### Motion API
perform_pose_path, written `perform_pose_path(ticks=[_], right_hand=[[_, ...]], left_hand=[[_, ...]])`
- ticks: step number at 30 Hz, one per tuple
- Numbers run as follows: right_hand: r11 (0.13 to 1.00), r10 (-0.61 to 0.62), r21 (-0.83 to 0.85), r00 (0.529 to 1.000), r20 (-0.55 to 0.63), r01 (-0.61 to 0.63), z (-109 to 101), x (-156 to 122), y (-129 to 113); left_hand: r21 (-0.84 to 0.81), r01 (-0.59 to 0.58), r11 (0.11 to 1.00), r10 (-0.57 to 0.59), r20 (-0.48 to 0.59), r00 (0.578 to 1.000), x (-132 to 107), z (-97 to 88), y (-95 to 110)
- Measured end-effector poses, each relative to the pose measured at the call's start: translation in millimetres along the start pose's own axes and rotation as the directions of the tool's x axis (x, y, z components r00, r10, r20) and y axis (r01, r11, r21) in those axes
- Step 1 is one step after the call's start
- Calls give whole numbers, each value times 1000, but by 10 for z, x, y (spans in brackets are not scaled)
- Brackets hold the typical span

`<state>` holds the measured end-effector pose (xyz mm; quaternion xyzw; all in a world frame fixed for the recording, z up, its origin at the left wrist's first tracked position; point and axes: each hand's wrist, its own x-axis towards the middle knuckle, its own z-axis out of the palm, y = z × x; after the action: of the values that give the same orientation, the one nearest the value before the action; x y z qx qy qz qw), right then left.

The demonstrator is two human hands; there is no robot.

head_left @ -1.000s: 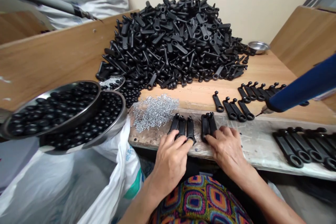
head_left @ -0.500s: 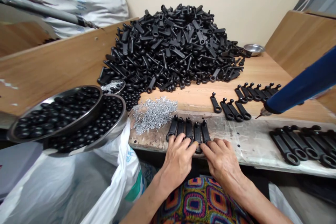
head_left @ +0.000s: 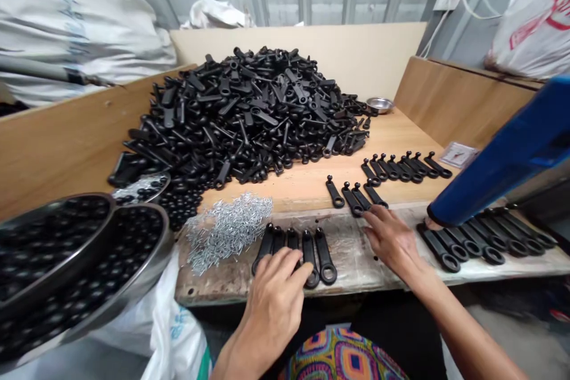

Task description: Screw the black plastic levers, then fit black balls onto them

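Illegible print around a surface of black handles

Blue characters (head_left: 65, 6) run down a white sack (head_left: 116, 18) at upper left; they are too soft to read. The plastic bag (head_left: 525, 41) at upper right carries red print, cut off by the edge. A lower white sack (head_left: 164, 309) shows blue marks and a green stripe.

Two metal bowls, an upper one (head_left: 98, 236) and a lower one (head_left: 151, 270), hold black balls. A small dish (head_left: 168, 180) behind them holds silver pins and some balls. Another metal bowl (head_left: 379, 108) sits at the far end of the handle pile (head_left: 249, 124); its contents cannot be made out.

Five black handles (head_left: 322, 249) lie side by side at the near edge of the surface (head_left: 298, 193), right of loose pins (head_left: 231, 228). The left hand (head_left: 276, 294) has its fingers spread over the lower ends of this row. The right hand (head_left: 394, 242), fingers loosely bent, is at the lower ends of a group of four handles (head_left: 353, 199); whether it pinches one cannot be told.
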<state>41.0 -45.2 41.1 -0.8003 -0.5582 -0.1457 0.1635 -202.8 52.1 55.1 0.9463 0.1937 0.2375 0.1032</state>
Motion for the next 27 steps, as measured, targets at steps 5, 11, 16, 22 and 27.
perform_pose_path(ticks=[5, 11, 16, 22, 27], right_hand=[[986, 143, -114, 971, 192, -123, 28, 81, 206], [998, 57, -8, 969, 239, -57, -10, 97, 166], [998, 20, 54, 961, 274, -37, -66, 148, 101], [998, 47, -55, 933, 357, -29, -40, 209, 88], [998, 53, -63, 922, 384, -31, 6, 185, 126]], left_hand=[[38, -42, 998, 34, 193, 981, 628, 52, 178], [215, -118, 969, 7, 456, 890, 1302, 432, 256], [268, -113, 957, -28, 473, 881, 1507, 662, 226], [323, -54, 945, -100, 441, 892, 1581, 734, 227], [362, 12, 932, -182, 440, 879, 1588, 765, 247]])
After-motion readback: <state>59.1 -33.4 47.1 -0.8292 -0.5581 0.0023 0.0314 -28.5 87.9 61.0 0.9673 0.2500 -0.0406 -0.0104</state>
